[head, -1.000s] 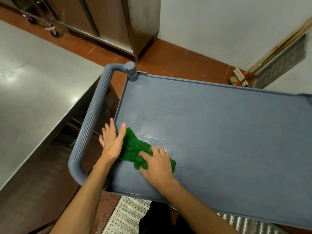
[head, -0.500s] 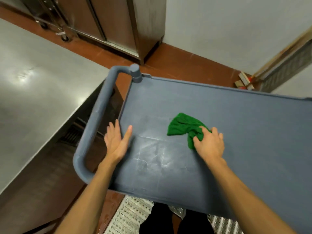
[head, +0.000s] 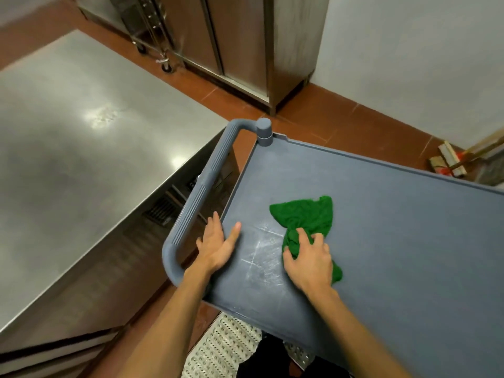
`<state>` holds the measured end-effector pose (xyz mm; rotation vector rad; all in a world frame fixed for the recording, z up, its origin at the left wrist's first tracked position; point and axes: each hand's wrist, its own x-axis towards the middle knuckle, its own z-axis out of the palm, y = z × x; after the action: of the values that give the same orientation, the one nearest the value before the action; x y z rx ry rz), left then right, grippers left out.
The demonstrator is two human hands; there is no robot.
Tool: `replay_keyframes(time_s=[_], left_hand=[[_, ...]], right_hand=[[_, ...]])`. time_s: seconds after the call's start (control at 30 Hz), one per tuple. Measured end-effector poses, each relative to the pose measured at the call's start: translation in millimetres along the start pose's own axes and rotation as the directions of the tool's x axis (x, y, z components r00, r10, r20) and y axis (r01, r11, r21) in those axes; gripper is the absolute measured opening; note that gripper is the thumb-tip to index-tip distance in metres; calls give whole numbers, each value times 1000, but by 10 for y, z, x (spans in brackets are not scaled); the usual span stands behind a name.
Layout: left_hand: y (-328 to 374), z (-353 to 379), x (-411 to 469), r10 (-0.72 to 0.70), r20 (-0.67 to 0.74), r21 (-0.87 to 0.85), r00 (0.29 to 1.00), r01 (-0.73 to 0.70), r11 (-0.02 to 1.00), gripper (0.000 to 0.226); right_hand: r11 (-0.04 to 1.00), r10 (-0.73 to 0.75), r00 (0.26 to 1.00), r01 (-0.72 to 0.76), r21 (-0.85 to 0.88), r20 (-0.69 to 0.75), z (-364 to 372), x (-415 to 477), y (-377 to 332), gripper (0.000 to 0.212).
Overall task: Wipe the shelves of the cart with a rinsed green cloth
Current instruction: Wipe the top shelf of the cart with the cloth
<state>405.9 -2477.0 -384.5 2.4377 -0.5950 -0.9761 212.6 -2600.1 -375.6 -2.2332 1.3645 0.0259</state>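
The grey cart's top shelf [head: 395, 227] fills the middle and right of the head view, with wet streaks near its left end. A crumpled green cloth [head: 305, 216] lies on that shelf. My right hand [head: 309, 261] presses down on the cloth's near part, fingers curled into it. My left hand [head: 216, 245] rests flat and open on the shelf's left rim, thumb on the shelf surface, just beside the cart's grey handle [head: 199, 197]. Lower shelves are hidden under the top one.
A stainless steel table [head: 81, 159] stands close on the left of the cart. Steel cabinets [head: 231, 45] and a wheeled rack [head: 152, 28] stand at the back. A broom head [head: 447, 162] lies on the red tile floor by the white wall. A perforated mat [head: 226, 347] lies below.
My right hand swept the cloth from the near left corner out to the right, then drew it back nearer, leaving wet streaks. My left hand stayed on the rim.
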Motion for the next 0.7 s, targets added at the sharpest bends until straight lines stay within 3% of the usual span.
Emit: replay_keyframes(time_s=[0.13,0.23,0.3,0.47,0.7], left_hand=[[6,-18,-6,-18,2,-72,1000,18,997,94],[-13,-1,-11,-11,-20,-83,1000,10,997,93],[-14,19,-36,0,-24,-67,1000,-2,998,93],[59,55,-65,-20,-20,37,1000,21,999,94],[29,96,-31,-21,-23,138,1000,23,990,107]], right_hand=[[982,-186,976,185,22,109,241,-271,-482,71],[955,-295,917,269,128,269,375,-440,-725,80],[927,-372,881,341,153,293,448,-534,-806,78],[910,-396,884,414,-23,250,469,-496,-751,65],[955,-283,957,287,-69,71,244,-452,-2,68]])
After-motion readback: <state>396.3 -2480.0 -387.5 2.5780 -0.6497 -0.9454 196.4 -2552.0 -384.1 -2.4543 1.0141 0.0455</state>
